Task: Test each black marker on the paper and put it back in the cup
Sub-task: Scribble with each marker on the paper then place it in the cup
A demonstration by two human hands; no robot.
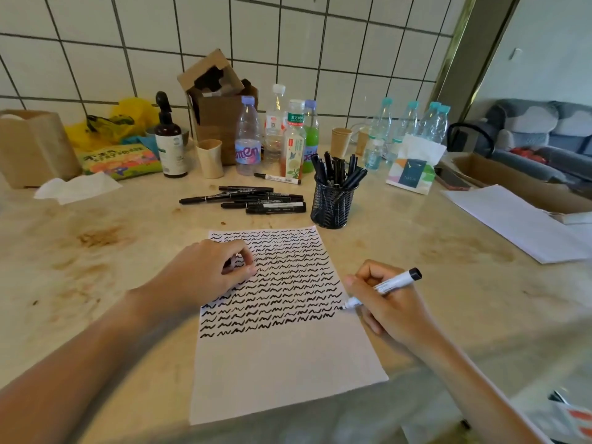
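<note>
The paper [282,373] is matt white, faintly textured, inked with black squiggles. The marker [382,288] looks like smooth plastic — white barrel, black end. The cup [333,203] is black wire mesh, seemingly metal. The counter [96,251] reads as polished stone, beige and stained brown. Behind it, glazed white tiles [320,33] — slightly glossy. The bottles [248,139] are clear plastic; the box [221,116] is dull brown cardboard.

Single head view, looking forward and down, close over countertop [96,251]; tiled wall [320,43] behind.
</note>
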